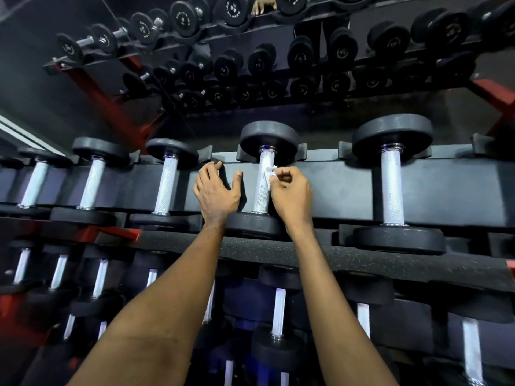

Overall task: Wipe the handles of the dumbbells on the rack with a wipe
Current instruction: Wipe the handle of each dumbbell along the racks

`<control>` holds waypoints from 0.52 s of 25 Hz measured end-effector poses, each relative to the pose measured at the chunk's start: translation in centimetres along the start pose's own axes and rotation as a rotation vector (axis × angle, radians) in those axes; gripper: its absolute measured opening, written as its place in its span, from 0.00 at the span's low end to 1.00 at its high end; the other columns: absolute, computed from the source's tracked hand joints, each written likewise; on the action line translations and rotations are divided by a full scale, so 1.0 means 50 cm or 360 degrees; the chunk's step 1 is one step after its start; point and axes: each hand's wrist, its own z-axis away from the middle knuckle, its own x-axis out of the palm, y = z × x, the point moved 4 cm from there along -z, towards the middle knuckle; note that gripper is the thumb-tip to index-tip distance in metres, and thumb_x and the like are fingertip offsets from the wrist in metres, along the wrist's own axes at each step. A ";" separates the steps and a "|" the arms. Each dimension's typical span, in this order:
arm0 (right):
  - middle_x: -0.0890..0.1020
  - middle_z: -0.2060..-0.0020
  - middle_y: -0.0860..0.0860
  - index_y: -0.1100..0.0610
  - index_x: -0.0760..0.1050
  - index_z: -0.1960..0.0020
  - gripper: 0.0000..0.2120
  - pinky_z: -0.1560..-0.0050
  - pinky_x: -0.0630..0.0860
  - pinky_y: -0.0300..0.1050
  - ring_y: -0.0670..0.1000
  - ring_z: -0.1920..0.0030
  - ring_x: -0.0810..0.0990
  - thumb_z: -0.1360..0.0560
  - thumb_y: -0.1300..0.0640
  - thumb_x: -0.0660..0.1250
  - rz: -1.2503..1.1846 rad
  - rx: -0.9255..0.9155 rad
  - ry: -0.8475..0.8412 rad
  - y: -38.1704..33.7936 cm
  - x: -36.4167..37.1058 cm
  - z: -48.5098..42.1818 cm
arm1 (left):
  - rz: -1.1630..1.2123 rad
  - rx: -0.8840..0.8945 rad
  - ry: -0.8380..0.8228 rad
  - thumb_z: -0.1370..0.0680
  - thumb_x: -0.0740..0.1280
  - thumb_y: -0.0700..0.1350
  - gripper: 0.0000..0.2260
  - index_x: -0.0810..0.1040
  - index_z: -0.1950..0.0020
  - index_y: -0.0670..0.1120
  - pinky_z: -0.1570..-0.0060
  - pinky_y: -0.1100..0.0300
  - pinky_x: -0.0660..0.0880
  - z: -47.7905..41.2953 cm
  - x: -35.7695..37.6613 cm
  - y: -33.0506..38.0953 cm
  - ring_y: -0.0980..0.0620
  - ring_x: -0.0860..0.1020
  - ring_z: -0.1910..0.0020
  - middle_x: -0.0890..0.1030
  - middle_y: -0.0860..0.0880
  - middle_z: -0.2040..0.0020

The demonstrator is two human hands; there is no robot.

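Pale lettering on reflected dumbbell ends (233, 8), mirrored and blurred, none legible

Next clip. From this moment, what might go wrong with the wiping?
1. The right hand pinches a small bunched wipe against only the upper right side of the handle, so the far side and lower end may get missed.
2. The handle looks knurled, so the thin wipe might snag or tear.
3. The left hand rests on the rack beam, not on the dumbbell, which might roll if pushed.
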 end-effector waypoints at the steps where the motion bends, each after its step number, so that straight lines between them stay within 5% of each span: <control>1: 0.85 0.55 0.46 0.50 0.78 0.48 0.05 0.48 0.80 0.46 0.45 0.54 0.83 0.24 0.57 0.67 -0.0018 -0.0009 0.0029 -0.004 0.004 0.003 | 0.0009 0.0003 -0.0002 0.22 0.60 0.65 0.24 0.71 0.36 0.48 0.34 0.44 0.65 0.001 0.000 -0.001 0.46 0.71 0.35 0.72 0.47 0.37; 7: 0.84 0.43 0.49 0.52 0.78 0.37 0.16 0.44 0.79 0.44 0.45 0.49 0.83 0.23 0.59 0.65 -0.0133 0.0046 -0.0086 0.001 0.025 -0.032 | 0.0013 0.0004 0.0006 0.22 0.61 0.64 0.23 0.71 0.37 0.48 0.33 0.44 0.65 0.000 -0.001 -0.002 0.46 0.71 0.35 0.72 0.47 0.37; 10: 0.85 0.49 0.46 0.52 0.81 0.42 0.15 0.46 0.80 0.44 0.44 0.51 0.82 0.25 0.59 0.63 -0.0294 0.0203 -0.0176 0.006 0.030 -0.057 | 0.0039 0.0015 0.0004 0.22 0.61 0.64 0.23 0.71 0.37 0.48 0.33 0.43 0.65 -0.001 0.001 0.000 0.46 0.70 0.35 0.72 0.48 0.37; 13: 0.86 0.57 0.45 0.49 0.83 0.52 0.13 0.44 0.81 0.56 0.49 0.52 0.83 0.29 0.55 0.61 -0.0349 0.0354 -0.0285 0.020 0.031 -0.090 | 0.0031 0.0005 0.0005 0.22 0.61 0.64 0.23 0.71 0.37 0.48 0.33 0.43 0.65 0.000 0.000 -0.003 0.46 0.70 0.35 0.72 0.47 0.37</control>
